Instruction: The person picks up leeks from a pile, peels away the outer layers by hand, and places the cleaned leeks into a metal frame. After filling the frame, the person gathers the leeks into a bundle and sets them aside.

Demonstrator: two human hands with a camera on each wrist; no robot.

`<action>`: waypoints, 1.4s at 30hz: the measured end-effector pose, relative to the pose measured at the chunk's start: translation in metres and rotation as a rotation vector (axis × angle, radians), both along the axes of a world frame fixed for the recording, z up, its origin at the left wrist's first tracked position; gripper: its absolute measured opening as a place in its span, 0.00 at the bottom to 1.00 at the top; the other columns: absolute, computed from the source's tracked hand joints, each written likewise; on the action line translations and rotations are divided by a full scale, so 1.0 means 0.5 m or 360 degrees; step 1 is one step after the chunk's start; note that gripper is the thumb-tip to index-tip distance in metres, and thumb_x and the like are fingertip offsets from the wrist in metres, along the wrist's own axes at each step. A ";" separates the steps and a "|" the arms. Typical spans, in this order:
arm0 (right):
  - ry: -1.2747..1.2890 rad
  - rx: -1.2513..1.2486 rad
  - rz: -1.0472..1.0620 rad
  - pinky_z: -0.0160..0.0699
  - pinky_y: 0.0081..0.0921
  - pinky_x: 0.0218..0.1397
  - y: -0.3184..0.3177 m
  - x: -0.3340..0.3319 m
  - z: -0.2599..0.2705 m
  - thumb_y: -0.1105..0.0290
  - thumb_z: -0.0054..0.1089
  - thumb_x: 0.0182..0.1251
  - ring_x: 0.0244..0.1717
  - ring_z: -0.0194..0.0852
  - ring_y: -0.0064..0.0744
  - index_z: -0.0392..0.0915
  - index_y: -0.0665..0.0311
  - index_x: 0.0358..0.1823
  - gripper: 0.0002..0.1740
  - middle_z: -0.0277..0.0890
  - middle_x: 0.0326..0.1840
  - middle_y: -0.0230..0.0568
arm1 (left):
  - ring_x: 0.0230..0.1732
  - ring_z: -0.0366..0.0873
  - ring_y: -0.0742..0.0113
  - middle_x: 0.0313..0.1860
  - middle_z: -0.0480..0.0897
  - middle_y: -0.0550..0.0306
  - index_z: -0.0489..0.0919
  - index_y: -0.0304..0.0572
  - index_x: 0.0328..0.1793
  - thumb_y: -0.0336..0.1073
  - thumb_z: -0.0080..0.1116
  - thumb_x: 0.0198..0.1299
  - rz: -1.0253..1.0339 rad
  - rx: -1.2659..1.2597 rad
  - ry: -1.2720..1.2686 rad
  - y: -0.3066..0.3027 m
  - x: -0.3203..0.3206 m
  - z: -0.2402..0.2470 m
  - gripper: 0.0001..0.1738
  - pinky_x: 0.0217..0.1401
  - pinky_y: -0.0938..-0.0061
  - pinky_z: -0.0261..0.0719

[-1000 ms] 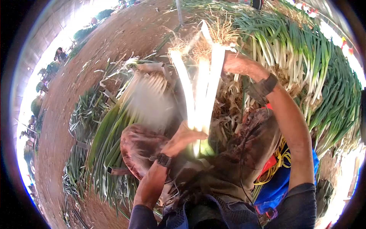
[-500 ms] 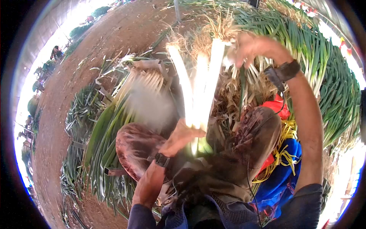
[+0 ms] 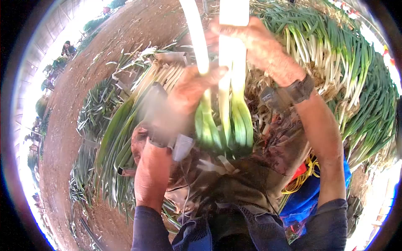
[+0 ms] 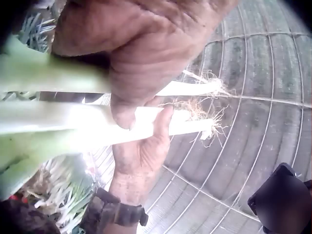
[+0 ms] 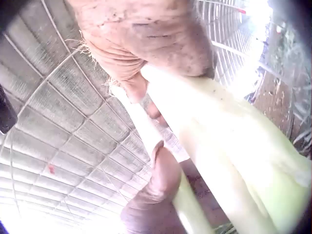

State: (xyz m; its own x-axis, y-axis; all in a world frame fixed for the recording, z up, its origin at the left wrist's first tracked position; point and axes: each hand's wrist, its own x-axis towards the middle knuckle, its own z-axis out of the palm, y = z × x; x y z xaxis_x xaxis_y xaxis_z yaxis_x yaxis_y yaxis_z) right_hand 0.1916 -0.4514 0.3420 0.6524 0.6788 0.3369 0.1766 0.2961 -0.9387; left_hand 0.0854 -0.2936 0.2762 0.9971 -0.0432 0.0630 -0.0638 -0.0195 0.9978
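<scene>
Several long green onions [image 3: 240,115] stand upright before me, white shafts up and green leaves down near my lap. My left hand [image 3: 184,92] grips the left stalk [image 3: 198,37] low on its white part, with the thumb reaching toward the middle one. Higher up, my right hand [image 3: 264,44] is curled round the right-hand stalks, slightly blurred. In the left wrist view the left hand [image 4: 141,44] wraps the shafts, with the right hand [image 4: 144,153] gripping nearer the stringy roots [image 4: 210,127]. The right wrist view shows the right hand [image 5: 141,41] over thick pale stalks [image 5: 209,131].
A bundle of green onions [image 3: 119,144] lies in a metal frame at left. A big pile [image 3: 351,71] of them stretches along the right. Yellow ties [image 3: 307,175] and a blue bag [image 3: 303,205] sit by the right knee. Bare soil [image 3: 63,142] runs along the left.
The stalks have been lifted, so their roots leave the head view and green leaves show. My left hand has moved up with them. My right hand, loose beside the roots, now grips the stalks.
</scene>
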 end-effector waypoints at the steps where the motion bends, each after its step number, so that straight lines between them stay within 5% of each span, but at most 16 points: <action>1: -0.0105 0.0100 0.0027 0.87 0.35 0.53 -0.011 -0.001 0.016 0.61 0.71 0.63 0.44 0.86 0.41 0.79 0.74 0.50 0.23 0.84 0.43 0.51 | 0.64 0.75 0.52 0.62 0.79 0.41 0.71 0.31 0.68 0.57 0.64 0.61 0.0063 0.0063 0.0071 -0.004 -0.010 0.029 0.40 0.68 0.53 0.73; 5: -0.0073 0.0231 -0.0046 0.86 0.27 0.42 -0.029 0.007 0.049 0.55 0.69 0.65 0.38 0.84 0.32 0.82 0.67 0.44 0.20 0.83 0.38 0.41 | 0.66 0.74 0.47 0.62 0.78 0.37 0.73 0.30 0.66 0.66 0.64 0.56 0.0010 0.0206 -0.0079 -0.012 -0.018 0.057 0.47 0.73 0.52 0.67; 8: -0.0210 0.0271 0.0064 0.86 0.26 0.41 -0.017 -0.020 0.056 0.54 0.67 0.67 0.39 0.82 0.30 0.81 0.67 0.45 0.21 0.82 0.38 0.40 | 0.60 0.77 0.55 0.59 0.81 0.43 0.79 0.35 0.63 0.57 0.67 0.59 0.0103 0.0297 -0.0191 -0.055 0.004 0.022 0.36 0.69 0.57 0.69; 12: -0.0263 0.0206 -0.0061 0.85 0.28 0.46 -0.014 -0.026 0.047 0.57 0.69 0.65 0.44 0.82 0.32 0.80 0.67 0.48 0.21 0.83 0.41 0.41 | 0.59 0.77 0.60 0.55 0.84 0.48 0.83 0.36 0.57 0.52 0.68 0.61 -0.0014 0.0094 -0.0279 -0.040 0.030 -0.033 0.28 0.66 0.61 0.70; 17: 0.0108 0.0184 -0.0055 0.87 0.33 0.52 0.008 0.017 -0.040 0.56 0.69 0.64 0.46 0.86 0.39 0.78 0.73 0.55 0.28 0.85 0.45 0.50 | 0.60 0.75 0.60 0.52 0.83 0.50 0.81 0.34 0.58 0.55 0.70 0.57 0.0002 0.0040 -0.0191 -0.055 0.015 -0.017 0.33 0.68 0.61 0.67; 19: 0.0113 0.0090 0.0163 0.88 0.30 0.48 0.006 0.008 -0.040 0.60 0.74 0.59 0.44 0.86 0.38 0.80 0.73 0.53 0.27 0.85 0.46 0.50 | 0.55 0.78 0.64 0.53 0.82 0.55 0.76 0.33 0.64 0.44 0.66 0.64 -0.0028 -0.0144 -0.0215 -0.063 0.016 -0.039 0.28 0.62 0.69 0.74; 23: 0.0228 0.0041 0.0233 0.87 0.27 0.44 -0.009 -0.003 -0.045 0.67 0.77 0.54 0.41 0.86 0.35 0.83 0.73 0.48 0.23 0.86 0.42 0.48 | 0.55 0.76 0.67 0.53 0.80 0.59 0.76 0.34 0.62 0.42 0.64 0.66 -0.0149 -0.0267 -0.0100 -0.076 -0.008 -0.058 0.25 0.60 0.68 0.74; 27: 0.0183 0.0207 0.0313 0.85 0.26 0.43 -0.023 -0.037 -0.008 0.70 0.74 0.55 0.39 0.86 0.34 0.82 0.73 0.47 0.20 0.86 0.40 0.47 | 0.51 0.78 0.70 0.50 0.81 0.59 0.77 0.37 0.61 0.31 0.71 0.57 -0.0281 -0.0209 -0.0173 -0.100 -0.042 -0.030 0.25 0.58 0.72 0.75; 28: 0.0185 0.0214 0.0304 0.85 0.26 0.43 -0.029 -0.046 -0.001 0.70 0.74 0.55 0.39 0.86 0.34 0.82 0.73 0.47 0.20 0.86 0.40 0.47 | 0.49 0.80 0.68 0.48 0.83 0.57 0.77 0.38 0.60 0.23 0.72 0.52 -0.0191 -0.0479 -0.0402 -0.115 -0.038 -0.057 0.27 0.56 0.72 0.80; 31: 0.0071 0.0179 0.0456 0.85 0.29 0.46 -0.043 -0.069 0.013 0.68 0.73 0.56 0.40 0.85 0.36 0.80 0.72 0.50 0.23 0.85 0.41 0.49 | 0.41 0.77 0.73 0.43 0.79 0.62 0.78 0.36 0.53 0.24 0.73 0.53 -0.0218 -0.0611 -0.0245 -0.121 -0.045 -0.072 0.22 0.45 0.77 0.81; 35: -0.0055 0.0284 0.0782 0.85 0.33 0.52 -0.031 -0.063 0.043 0.66 0.74 0.56 0.46 0.85 0.40 0.77 0.73 0.54 0.27 0.84 0.44 0.50 | 0.36 0.77 0.75 0.34 0.81 0.62 0.79 0.35 0.43 0.24 0.66 0.54 0.0286 0.0016 -0.0552 -0.161 -0.062 -0.027 0.11 0.41 0.77 0.79; 37: -0.0107 0.0173 0.0732 0.82 0.39 0.61 -0.035 -0.077 0.092 0.63 0.74 0.57 0.51 0.84 0.43 0.73 0.73 0.59 0.32 0.81 0.53 0.54 | 0.36 0.80 0.70 0.33 0.82 0.56 0.79 0.33 0.40 0.27 0.64 0.53 0.0432 0.0192 -0.0757 -0.159 -0.060 0.024 0.09 0.39 0.73 0.80; 38: -0.0412 0.0141 0.0809 0.85 0.34 0.54 -0.062 -0.102 0.142 0.61 0.69 0.65 0.47 0.82 0.37 0.79 0.67 0.52 0.20 0.83 0.44 0.45 | 0.34 0.81 0.67 0.31 0.82 0.54 0.79 0.33 0.39 0.27 0.63 0.53 0.0462 0.0458 -0.0940 -0.149 -0.046 0.044 0.08 0.38 0.71 0.80; 41: -0.0558 0.0185 0.0822 0.84 0.35 0.55 -0.061 -0.127 0.230 0.62 0.69 0.64 0.48 0.82 0.38 0.79 0.67 0.53 0.21 0.83 0.45 0.46 | 0.28 0.83 0.56 0.26 0.82 0.48 0.79 0.34 0.36 0.28 0.60 0.51 0.0616 0.0697 -0.1330 -0.134 -0.045 0.144 0.06 0.33 0.67 0.82; 42: -0.0598 0.0182 0.0836 0.84 0.36 0.55 -0.055 -0.138 0.251 0.62 0.69 0.64 0.48 0.82 0.38 0.79 0.67 0.54 0.21 0.83 0.45 0.46 | 0.25 0.82 0.55 0.23 0.81 0.47 0.80 0.35 0.33 0.29 0.60 0.51 0.0647 0.0870 -0.1737 -0.115 -0.032 0.181 0.05 0.31 0.68 0.82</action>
